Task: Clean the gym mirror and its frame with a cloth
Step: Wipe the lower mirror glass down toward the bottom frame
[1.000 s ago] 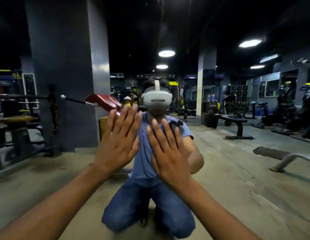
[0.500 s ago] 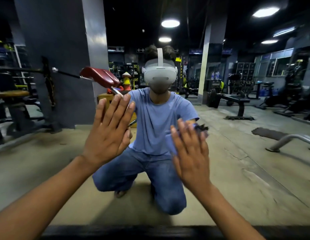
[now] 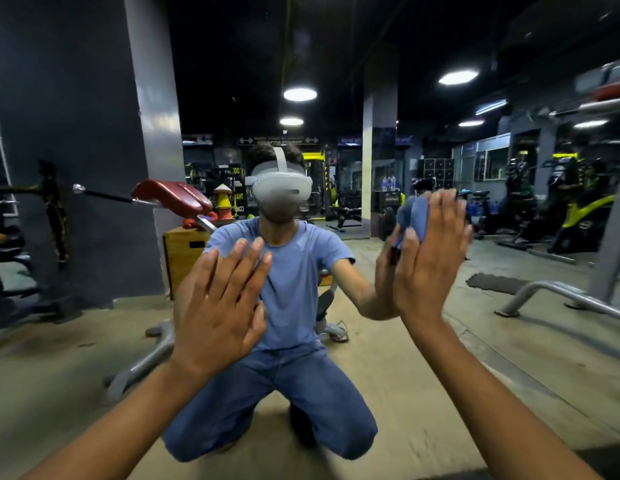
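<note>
The crumpled blue cloth (image 3: 414,216) is pressed flat against the large reflective glass gym mirror (image 3: 440,341), right of centre, bunched at its top.

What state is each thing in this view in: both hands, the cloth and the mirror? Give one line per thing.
left hand: open, fingers straight, flat towards the mirror, holding nothing.
right hand: open, fingers straight, pressing the cloth to the glass.
cloth: blue, bunched under the right hand's fingers, partly hidden.
mirror: upright, reflecting the kneeling person and the gym; whether clean or dirty cannot be told.

Both arms raised; left hand (image 3: 220,306) flat, fingers (image 3: 248,259) spread; right hand (image 3: 428,258) flat, fingers straight.
</note>
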Available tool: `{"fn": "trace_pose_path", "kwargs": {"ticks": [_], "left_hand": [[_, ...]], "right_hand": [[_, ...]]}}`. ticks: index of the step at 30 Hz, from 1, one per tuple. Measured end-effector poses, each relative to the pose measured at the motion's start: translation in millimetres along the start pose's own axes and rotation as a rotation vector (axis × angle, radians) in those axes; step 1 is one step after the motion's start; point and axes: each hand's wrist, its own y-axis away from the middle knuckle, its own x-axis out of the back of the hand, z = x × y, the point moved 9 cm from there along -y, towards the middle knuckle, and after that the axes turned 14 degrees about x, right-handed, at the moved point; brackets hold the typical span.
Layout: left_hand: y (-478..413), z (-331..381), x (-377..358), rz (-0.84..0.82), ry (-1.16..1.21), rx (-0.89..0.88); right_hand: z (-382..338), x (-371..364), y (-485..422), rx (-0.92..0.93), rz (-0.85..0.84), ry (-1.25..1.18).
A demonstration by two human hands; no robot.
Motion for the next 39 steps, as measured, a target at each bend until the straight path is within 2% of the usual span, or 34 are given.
{"fn": "trace_pose_path", "kwargs": {"ticks": [2, 5, 7, 9, 11, 14, 16, 19, 21, 22, 23, 26, 28, 30, 32, 35, 37, 39], "left_hand": [[-7, -4, 6, 0.004, 0.031, -0.045], [-29, -16, 19, -0.011, -0.01, -0.165], [-51, -36, 32, 0.005, -0.048, -0.172], [-76, -63, 43, 0.029, -0.081, -0.131], [-98, -91, 52, 0.047, -0.099, -0.071], [-111, -110, 54, 0.045, -0.127, -0.049], [-110, -111, 51, 0.044, -0.139, -0.051], [-110, -111, 49, 0.043, -0.131, -0.055], [-109, -112, 49, 0.033, -0.133, -0.06], [-109, -113, 49, 0.028, -0.142, -0.065], [-110, -113, 50, 0.03, -0.151, -0.071], [-125, -114, 62, 0.071, -0.158, -0.122], [-142, -121, 71, 0.095, -0.182, -0.123], [-155, -138, 74, 0.089, -0.189, -0.029], [-156, -153, 70, 0.084, -0.182, 0.036], [-148, -158, 67, 0.091, -0.177, 0.028], [-150, -157, 67, 0.09, -0.142, 0.029], [-150, -158, 66, 0.079, -0.132, 0.037]], "right_hand": [[-31, -10, -22, -0.009, 0.012, 0.023], [-96, -31, -11, 0.223, -0.1, 0.011], [-118, -36, 8, 0.407, -0.202, 0.014], [-116, -34, 1, 0.487, -0.223, 0.051], [-114, -33, -35, 0.404, -0.153, 0.059], [-132, -40, -91, 0.168, -0.02, -0.013], [-164, -51, -94, 0.183, -0.026, -0.018], [-201, -63, -48, 0.474, -0.167, -0.023], [-199, -60, -21, 0.699, -0.267, 0.022], [-191, -57, -23, 0.748, -0.279, 0.053], [-184, -55, -36, 0.722, -0.259, 0.078], [-175, -51, -111, 0.327, -0.085, 0.039], [-199, -58, -144, 0.199, -0.03, -0.021], [-236, -72, -141, 0.29, -0.054, -0.025], [-261, -81, -102, 0.483, -0.149, 0.018], [-250, -79, -50, 0.739, -0.276, 0.098], [-226, -72, -59, 0.712, -0.27, 0.126], [-215, -68, -87, 0.561, -0.201, 0.11]]}}
